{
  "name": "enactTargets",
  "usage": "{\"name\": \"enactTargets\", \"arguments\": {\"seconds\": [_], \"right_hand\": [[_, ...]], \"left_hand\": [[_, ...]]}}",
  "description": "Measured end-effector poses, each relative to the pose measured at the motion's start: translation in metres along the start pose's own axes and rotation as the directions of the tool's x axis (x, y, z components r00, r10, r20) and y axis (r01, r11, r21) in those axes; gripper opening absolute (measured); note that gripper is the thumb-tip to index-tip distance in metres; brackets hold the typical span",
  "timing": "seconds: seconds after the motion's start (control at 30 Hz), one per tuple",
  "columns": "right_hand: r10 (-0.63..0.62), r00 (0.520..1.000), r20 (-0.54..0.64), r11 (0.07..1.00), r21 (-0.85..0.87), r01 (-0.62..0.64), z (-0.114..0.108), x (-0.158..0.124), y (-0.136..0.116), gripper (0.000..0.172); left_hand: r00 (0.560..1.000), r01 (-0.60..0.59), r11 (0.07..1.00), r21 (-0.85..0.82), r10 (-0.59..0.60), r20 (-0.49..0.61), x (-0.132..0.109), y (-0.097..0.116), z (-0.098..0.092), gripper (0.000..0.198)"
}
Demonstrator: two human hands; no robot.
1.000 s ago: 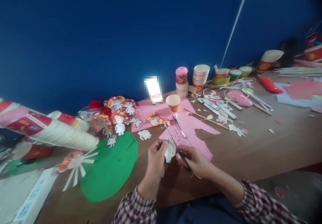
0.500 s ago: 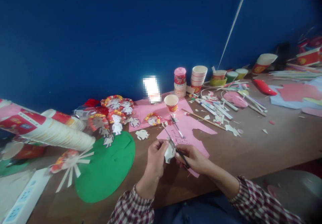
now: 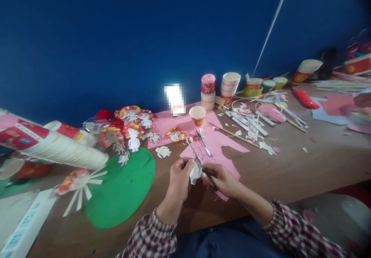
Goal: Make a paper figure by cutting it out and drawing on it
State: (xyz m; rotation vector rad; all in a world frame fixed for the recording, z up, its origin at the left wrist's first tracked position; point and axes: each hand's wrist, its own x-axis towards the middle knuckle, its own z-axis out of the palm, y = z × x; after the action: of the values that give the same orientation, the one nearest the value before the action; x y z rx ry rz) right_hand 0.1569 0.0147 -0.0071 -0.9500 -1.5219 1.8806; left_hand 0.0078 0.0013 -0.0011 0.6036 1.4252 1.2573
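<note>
Pinched in my left hand [image 3: 180, 176] is a small piece of white paper [image 3: 195, 173] with an uneven cut outline. My right hand [image 3: 222, 180] grips black-handled scissors [image 3: 210, 178], whose blades reach up and left across the paper's edge. Whether the blades are parted is hard to see. Both hands are held above the near edge of pink paper [image 3: 228, 165]. On that paper, just beyond the scissors, lies a pen [image 3: 204, 143] among dark clippings. A white cut-out [image 3: 163, 152] rests to the left of my left hand.
A paper cup [image 3: 197, 115] stands behind my hands, with stacked cups [image 3: 230, 86] farther back. Left are a green sheet [image 3: 124, 200], decorated paper figures [image 3: 133, 138] and a long tilted cup stack [image 3: 69, 151]. A thin stick [image 3: 234, 135], markers [image 3: 242, 123] and scraps lie right.
Both hands keep their hold on the paper and the scissors, with hardly any shift between them. The whole view has moved slightly.
</note>
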Motion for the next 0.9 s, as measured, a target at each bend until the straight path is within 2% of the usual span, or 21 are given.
{"name": "enactTargets", "arguments": {"seconds": [0.9], "right_hand": [[0.034, 0.999, -0.013, 0.999, 0.002, -0.034, 0.0000, 0.0002, 0.0021, 0.029]], "left_hand": [[1.000, 0.018, 1.000, 0.022, -0.018, -0.013, 0.0014, -0.0009, 0.0000, 0.031]]}}
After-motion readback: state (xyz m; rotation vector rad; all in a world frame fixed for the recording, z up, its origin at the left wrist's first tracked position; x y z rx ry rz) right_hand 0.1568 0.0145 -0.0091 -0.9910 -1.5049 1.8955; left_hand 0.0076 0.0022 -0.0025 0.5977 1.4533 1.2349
